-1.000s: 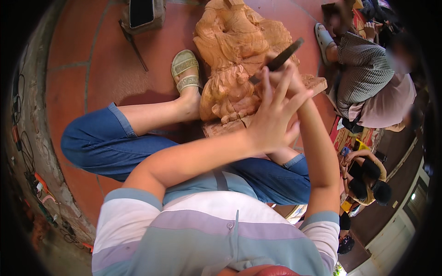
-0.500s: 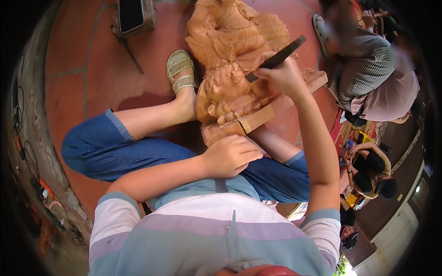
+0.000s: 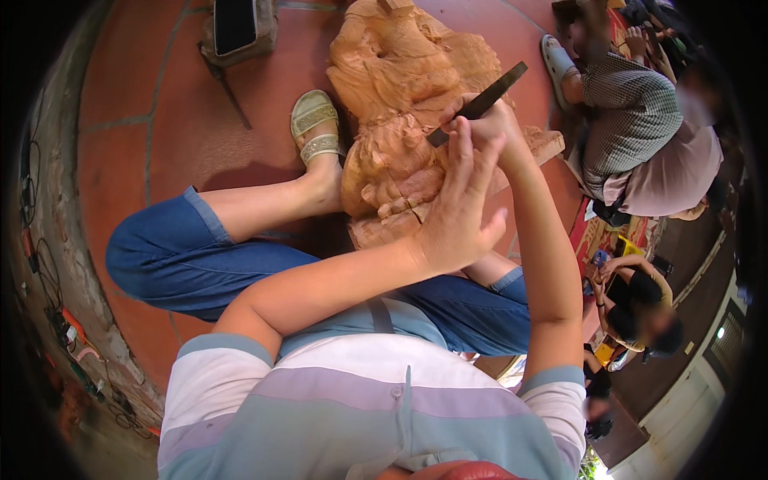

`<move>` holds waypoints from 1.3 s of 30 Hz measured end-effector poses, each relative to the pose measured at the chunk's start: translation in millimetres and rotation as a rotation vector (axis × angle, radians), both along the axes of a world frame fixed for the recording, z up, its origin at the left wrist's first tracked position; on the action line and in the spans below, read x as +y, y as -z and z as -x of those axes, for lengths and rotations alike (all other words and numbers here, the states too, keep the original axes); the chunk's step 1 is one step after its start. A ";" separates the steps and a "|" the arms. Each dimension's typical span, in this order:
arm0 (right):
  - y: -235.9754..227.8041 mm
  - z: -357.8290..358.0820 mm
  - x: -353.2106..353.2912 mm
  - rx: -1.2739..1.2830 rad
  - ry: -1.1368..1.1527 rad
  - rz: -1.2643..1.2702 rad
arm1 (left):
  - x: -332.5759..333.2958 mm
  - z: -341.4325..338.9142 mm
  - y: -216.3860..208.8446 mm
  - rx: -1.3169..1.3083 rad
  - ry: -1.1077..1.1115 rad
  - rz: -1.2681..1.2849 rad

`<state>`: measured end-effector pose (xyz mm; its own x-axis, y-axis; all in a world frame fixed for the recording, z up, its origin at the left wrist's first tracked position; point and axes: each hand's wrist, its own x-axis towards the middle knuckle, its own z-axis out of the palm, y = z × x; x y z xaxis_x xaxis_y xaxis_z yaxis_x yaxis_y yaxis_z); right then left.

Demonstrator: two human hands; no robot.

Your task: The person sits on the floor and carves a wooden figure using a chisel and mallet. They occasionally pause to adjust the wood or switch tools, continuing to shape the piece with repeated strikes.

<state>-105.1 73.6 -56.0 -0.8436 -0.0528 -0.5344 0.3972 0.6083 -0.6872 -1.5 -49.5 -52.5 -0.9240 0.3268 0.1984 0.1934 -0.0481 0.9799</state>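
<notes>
A carved reddish-brown wooden sculpture (image 3: pixel 400 88) lies on the floor between my legs, its surface cut into folds and rounded shapes. Fingers closed, my right hand (image 3: pixel 490 132) grips a dark, flat carving chisel (image 3: pixel 496 90). The chisel slants down to the left, and its lower end meets the wood near the sculpture's middle. My left hand (image 3: pixel 460 204) is raised over the near right part of the carving with its fingers stretched out and holds nothing. Its fingertips overlap the right hand's lower edge in the picture; whether they touch I cannot tell. The left hand hides part of the sculpture's base.
My sandalled foot (image 3: pixel 315 124) rests left of the sculpture. A small brown stool-like block with a dark top (image 3: pixel 234 26) stands at the far left. Cables and tools lie along the left wall (image 3: pixel 72 320). Other people sit to the right, one in checked clothing (image 3: pixel 632 104) close by.
My left hand has risen from my lap, moving up and right toward the right hand, and its fingers have spread. The right hand keeps the chisel at nearly the same spot.
</notes>
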 end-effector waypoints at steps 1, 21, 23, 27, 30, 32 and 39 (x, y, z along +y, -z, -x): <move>0.4 -7.0 -4.4 0.018 -0.031 0.090 | -6.2 -7.3 -2.3 -0.010 0.011 0.033; 14.4 -60.7 5.2 0.381 -0.009 0.092 | -21.2 -29.6 -22.8 0.077 0.273 0.328; 33.8 -55.0 -4.7 0.405 -0.127 -0.089 | -25.2 -38.7 -14.6 0.104 0.241 0.394; 23.8 -47.8 7.3 0.529 -0.063 0.052 | -7.4 -27.3 -15.1 0.099 0.292 0.398; 29.6 -56.1 5.7 0.628 -0.014 0.012 | -8.0 -34.6 -17.8 0.114 0.299 0.444; 31.3 -54.9 5.8 0.647 0.000 0.049 | -12.1 -40.0 -18.4 0.096 0.331 0.455; 40.7 -55.2 -6.0 0.721 -0.057 0.092 | -15.3 -43.5 -17.6 0.163 0.266 0.662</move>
